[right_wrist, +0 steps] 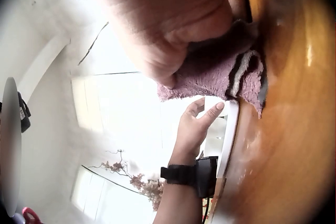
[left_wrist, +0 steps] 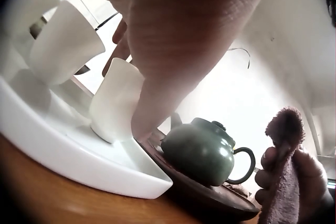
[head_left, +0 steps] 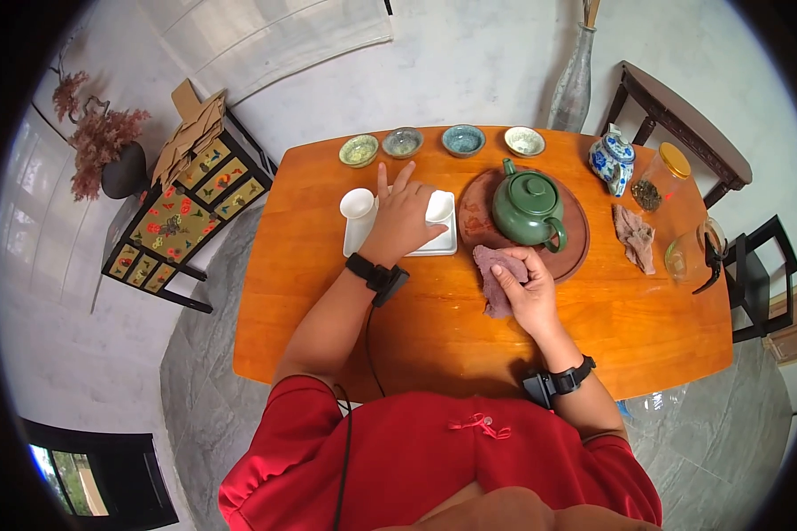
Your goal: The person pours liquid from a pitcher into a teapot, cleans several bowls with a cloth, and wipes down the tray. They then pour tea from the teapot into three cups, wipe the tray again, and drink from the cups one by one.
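My left hand (head_left: 401,223) is over a white tray (head_left: 356,239), two fingers spread straight forward. On the tray stand two small white cups, a left cup (head_left: 357,203) and a right cup (head_left: 439,207). In the left wrist view, the thumb reaches down beside the right cup (left_wrist: 116,100), overlapping its edge. A folded purple cloth (head_left: 496,276) is pinched between the thumb and fingers of my right hand (head_left: 531,290). The same cloth (right_wrist: 210,74) hangs below the fingers in the right wrist view. Just beyond that hand, a green teapot (head_left: 528,209) sits on a round brown board (head_left: 480,239).
Several small patterned bowls (head_left: 463,140) line the table's far edge. To the right are a blue-and-white lidded jar (head_left: 612,161), a yellow-lidded jar (head_left: 660,181), a crumpled cloth (head_left: 634,237) and a glass pot (head_left: 689,254). A thin cable (head_left: 368,347) trails from the left wrist.
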{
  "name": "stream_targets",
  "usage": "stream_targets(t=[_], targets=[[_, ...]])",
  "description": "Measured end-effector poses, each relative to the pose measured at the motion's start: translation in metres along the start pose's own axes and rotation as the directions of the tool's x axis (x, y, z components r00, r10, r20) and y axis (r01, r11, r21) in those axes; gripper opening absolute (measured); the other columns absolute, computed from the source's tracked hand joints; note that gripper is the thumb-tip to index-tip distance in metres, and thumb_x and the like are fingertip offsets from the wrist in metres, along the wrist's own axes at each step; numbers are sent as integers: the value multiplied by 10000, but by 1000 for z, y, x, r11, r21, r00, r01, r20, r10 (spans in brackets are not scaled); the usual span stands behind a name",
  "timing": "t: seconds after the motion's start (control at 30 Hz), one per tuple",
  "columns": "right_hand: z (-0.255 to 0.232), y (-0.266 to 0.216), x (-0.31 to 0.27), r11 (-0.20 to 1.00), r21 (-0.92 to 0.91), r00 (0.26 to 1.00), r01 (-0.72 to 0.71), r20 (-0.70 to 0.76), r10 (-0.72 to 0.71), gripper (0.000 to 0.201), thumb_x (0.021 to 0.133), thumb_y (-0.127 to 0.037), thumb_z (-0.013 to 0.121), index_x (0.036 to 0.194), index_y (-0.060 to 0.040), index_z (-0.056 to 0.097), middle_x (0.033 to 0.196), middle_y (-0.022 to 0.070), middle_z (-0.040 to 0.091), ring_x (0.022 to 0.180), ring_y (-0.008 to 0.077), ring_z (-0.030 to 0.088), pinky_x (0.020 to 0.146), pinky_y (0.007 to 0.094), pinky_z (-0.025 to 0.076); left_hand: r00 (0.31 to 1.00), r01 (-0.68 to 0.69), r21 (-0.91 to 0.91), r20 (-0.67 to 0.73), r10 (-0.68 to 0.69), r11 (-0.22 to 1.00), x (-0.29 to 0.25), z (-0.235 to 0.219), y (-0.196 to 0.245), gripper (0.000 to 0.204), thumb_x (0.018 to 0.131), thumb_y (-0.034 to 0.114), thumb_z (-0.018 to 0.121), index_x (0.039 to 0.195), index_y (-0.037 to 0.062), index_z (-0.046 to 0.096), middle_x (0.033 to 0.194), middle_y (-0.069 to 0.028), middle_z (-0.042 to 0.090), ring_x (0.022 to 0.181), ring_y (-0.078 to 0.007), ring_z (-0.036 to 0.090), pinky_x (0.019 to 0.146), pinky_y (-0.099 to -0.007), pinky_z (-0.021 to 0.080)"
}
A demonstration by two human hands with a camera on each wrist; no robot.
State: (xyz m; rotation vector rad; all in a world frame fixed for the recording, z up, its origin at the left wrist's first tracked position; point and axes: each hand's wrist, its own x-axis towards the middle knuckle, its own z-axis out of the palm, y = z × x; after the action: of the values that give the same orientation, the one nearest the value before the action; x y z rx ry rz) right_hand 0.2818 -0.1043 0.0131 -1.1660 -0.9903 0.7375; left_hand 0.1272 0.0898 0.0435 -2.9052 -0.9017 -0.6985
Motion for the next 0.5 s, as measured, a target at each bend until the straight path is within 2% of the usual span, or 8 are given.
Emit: stream_targets(t=[0.13,0.2,0.23,0.27,0.3,0.37,0.4,0.5], targets=[[3,-12,-3,999,29,1000,-22,-22,22,206,875,-70,664,1059,-28,583,888,37,614,777,100,581,685,233,487,996,-63,-80,-61,58,995,-4,0,9,537,634,274,804,1085,68,597,1126,-104,593,1292,-298,407,1117,-602,15],[1,-14,-1,998,46,998,-40,-54,42,209,860,-61,676,1049,-26,595,889,46,619,781,122,592,678,248,492,974,-159,-179,-188,125,971,-11,-13,29,535,645,181,780,1122,53,573,1105,-125,576,1214,-313,468,1104,-545,193],[-2,-13,3,952,-205,970,228,-40,-241,212,826,-45,696,1021,-31,613,884,60,618,786,155,597,671,265,494,975,-157,-180,-186,124,971,-16,-19,39,535,645,181,780,1122,53,573,1105,-125,576,1214,-313,468,1104,-545,193],[-3,-12,5,776,-427,869,463,44,-494,218,792,-29,717,993,-36,632,879,74,616,791,189,602,663,281,496,984,-175,-398,-111,142,901,-23,-24,50,549,647,129,762,1148,45,557,1104,-133,557,1162,-319,489,1046,-501,286],[-2,-14,4,780,-423,871,462,48,-489,218,792,-29,717,993,-36,632,879,74,616,791,189,602,663,281,496,985,-161,-596,-41,170,787,-32,-28,60,566,648,78,744,1175,36,540,1103,-140,537,1109,-326,510,988,-457,380],[0,-21,-2,725,-492,872,482,187,-453,240,726,-16,746,949,-52,663,880,104,603,825,250,600,668,316,500,980,-175,-568,-23,197,804,-49,-34,79,580,648,48,725,1193,28,527,1101,-142,519,1066,-328,514,926,-431,414],[2,-25,-6,728,-555,914,402,196,-356,262,703,-14,753,947,-63,670,885,104,599,819,258,611,680,319,507,972,-203,-541,-11,235,816,-54,-35,83,594,648,17,706,1211,19,513,1099,-143,500,1024,-330,517,864,-406,448],[7,-20,-11,805,-519,955,287,222,-197,291,678,-21,763,951,-61,672,899,107,606,806,266,626,675,328,515,979,-176,-506,-4,202,845,-59,-30,85,582,658,29,695,1211,12,515,1083,-137,491,1002,-324,515,887,-415,429]])
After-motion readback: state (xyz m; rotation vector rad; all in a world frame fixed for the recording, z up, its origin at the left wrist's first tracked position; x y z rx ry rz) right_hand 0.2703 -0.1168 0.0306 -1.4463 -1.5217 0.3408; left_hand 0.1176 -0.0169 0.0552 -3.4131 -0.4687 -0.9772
